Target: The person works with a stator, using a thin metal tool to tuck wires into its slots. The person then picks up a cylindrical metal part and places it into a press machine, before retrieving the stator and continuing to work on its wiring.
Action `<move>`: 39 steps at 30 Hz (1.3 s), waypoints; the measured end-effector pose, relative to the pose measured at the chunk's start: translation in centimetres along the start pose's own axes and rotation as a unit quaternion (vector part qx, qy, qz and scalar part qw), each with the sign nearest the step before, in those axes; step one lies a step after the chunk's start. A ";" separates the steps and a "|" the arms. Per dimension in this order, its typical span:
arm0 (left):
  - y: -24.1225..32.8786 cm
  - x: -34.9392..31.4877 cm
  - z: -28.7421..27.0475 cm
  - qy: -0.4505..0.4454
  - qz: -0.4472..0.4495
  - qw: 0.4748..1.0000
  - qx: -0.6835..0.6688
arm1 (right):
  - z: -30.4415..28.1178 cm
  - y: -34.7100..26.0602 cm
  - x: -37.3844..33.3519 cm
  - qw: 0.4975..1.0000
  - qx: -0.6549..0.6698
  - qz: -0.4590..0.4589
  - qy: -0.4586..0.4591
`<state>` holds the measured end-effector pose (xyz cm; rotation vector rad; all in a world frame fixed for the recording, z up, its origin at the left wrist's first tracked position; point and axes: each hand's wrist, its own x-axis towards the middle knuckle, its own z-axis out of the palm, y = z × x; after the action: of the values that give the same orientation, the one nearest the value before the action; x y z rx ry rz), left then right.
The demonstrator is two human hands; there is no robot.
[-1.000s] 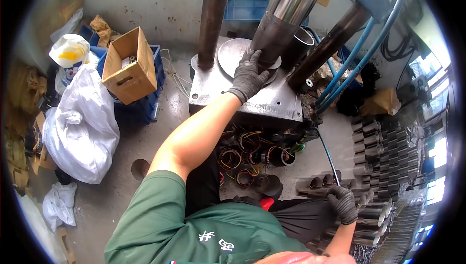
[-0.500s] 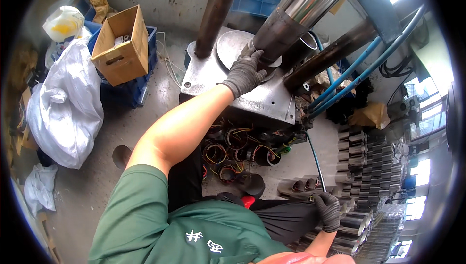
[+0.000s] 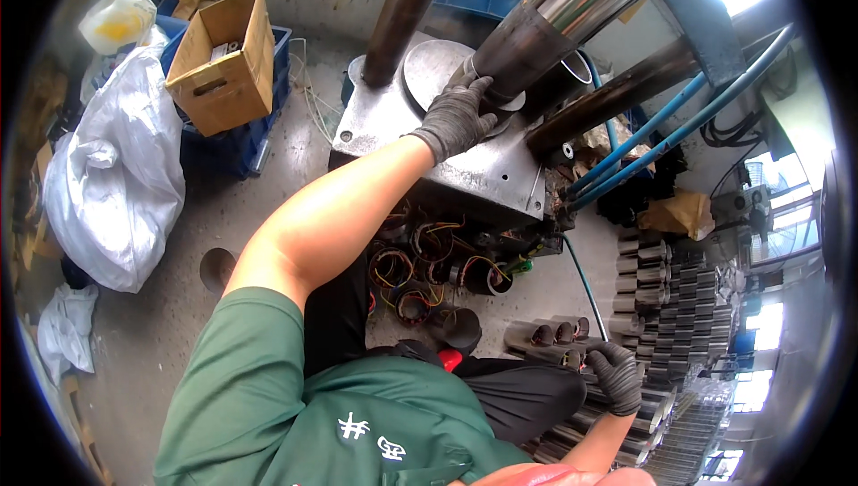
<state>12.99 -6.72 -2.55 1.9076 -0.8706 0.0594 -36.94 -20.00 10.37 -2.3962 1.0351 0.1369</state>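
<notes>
Big steel press cylinder (image 3: 572,12) w/ long axis tilted, lower end pointing down-left at round plate (image 3: 438,70) on press base (image 3: 465,173). Left hand (image 3: 456,115), gloved, grip wrapped on cylinder's lower end. Right hand (image 3: 618,377) grip closed on metal tube (image 3: 572,356) low right.

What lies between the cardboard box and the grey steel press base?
In the head view, bare concrete floor with thin loose wires separates the brown cardboard box from the grey steel press base.
</notes>
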 end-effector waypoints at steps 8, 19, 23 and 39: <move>0.5 0.0 -1.1 -0.024 0.000 1.000 -0.015 | -1.0 0.0 0.8 0.999 0.025 -0.042 -0.009; -0.6 0.1 -0.2 -0.003 0.025 1.000 -0.014 | -0.6 -0.5 0.9 0.997 0.070 -0.020 -0.002; -0.9 0.2 0.0 -0.014 0.023 0.999 -0.021 | -1.0 -1.3 0.7 0.996 0.054 -0.062 0.032; -1.0 0.2 -0.2 -0.032 0.023 0.999 -0.020 | -3.2 1.2 3.6 0.978 0.092 -0.088 0.163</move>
<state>13.76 -6.41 -3.15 1.8601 -0.9518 0.0093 -35.62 -24.63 11.54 -2.3706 0.9200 -0.4099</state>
